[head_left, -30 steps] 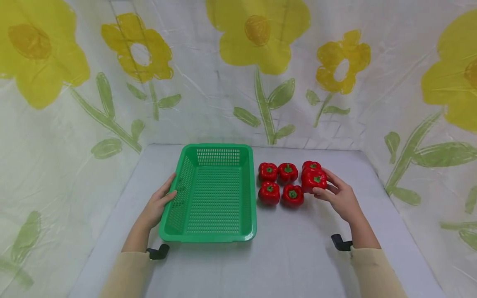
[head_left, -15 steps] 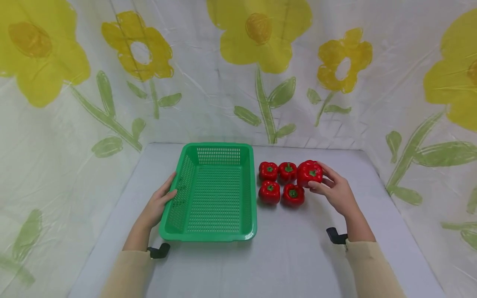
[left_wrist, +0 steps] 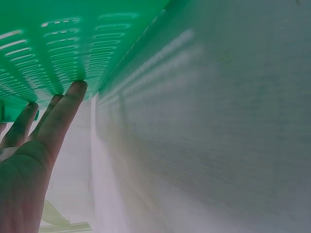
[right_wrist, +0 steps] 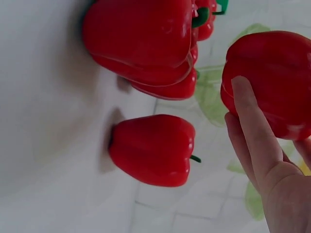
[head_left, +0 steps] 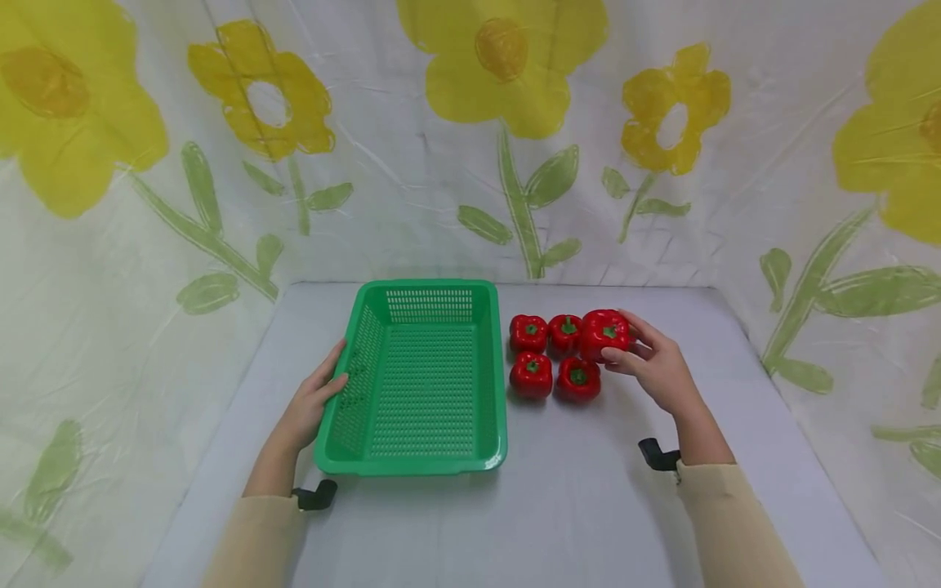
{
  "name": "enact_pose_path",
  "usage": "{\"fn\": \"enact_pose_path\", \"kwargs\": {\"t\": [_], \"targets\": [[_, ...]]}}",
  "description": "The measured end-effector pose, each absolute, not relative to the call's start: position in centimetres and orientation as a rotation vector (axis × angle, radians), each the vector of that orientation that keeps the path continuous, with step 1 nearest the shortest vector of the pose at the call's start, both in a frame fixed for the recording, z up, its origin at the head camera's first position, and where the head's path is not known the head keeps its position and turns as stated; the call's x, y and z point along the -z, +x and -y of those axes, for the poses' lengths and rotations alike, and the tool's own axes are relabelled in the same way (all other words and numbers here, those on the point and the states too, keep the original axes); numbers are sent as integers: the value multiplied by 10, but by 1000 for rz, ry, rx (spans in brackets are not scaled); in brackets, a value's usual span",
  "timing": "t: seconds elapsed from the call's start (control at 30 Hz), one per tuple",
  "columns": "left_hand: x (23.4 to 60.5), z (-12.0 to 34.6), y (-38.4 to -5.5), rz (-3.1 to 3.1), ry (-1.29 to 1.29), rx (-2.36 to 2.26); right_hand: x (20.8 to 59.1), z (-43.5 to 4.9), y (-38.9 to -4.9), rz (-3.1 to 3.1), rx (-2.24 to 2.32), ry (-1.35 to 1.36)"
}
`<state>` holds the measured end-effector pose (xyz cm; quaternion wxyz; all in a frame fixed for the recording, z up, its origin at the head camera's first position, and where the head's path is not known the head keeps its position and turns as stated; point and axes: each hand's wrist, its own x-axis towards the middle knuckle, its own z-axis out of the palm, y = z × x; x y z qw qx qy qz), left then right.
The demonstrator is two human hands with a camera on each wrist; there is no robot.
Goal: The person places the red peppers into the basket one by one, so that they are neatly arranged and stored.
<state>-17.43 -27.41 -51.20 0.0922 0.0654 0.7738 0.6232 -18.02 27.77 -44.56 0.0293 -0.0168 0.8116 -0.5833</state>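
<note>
A red bell pepper (head_left: 604, 333) with a green stem is held in my right hand (head_left: 654, 367), thumb on its near side and fingers on its far side. In the right wrist view this held bell pepper (right_wrist: 272, 80) is raised off the table, and another red bell pepper (right_wrist: 153, 150) stands beneath it. My left hand (head_left: 312, 404) grips the left rim of a green perforated plastic basket (head_left: 422, 467), its thumb over the edge. The left wrist view shows its fingers (left_wrist: 60, 119) extended against the basket's slotted outer wall.
Several red bell peppers (head_left: 531, 376) stand close together just right of the basket on the white-covered table (head_left: 573, 506). A white curtain (head_left: 404, 204) printed with yellow flowers hangs behind and along both sides. Nothing lies inside the basket.
My right hand has carried the bell pepper left and slightly farther back, so it now covers the pepper that showed behind it. My left hand has stayed on the basket.
</note>
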Motion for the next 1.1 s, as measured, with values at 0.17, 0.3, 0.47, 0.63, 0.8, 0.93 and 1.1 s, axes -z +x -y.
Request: {"fn": "enact_pose_path", "kwargs": {"t": [0.17,0.3,0.47,0.63,0.8,0.93,1.1], "targets": [[511,274,-176,-2314,200,-1844,443,-275,-183,-2531,1780,-62],[510,273,-177,-2310,197,-1848,440,-273,-185,-2571,1743,-59],[514,274,-176,-2287,192,-1860,440,-269,-188,-2563,1761,-91],[516,274,-174,-2283,196,-1867,443,-265,-191,-2549,1774,-99],[515,273,-175,-2284,196,-1865,441,-264,-192,-2569,1740,-94],[515,274,-176,-2276,199,-1878,440,-260,-194,-2560,1760,-111],[517,275,-176,-2277,194,-1875,441,-256,-197,-2543,1771,-123]]}}
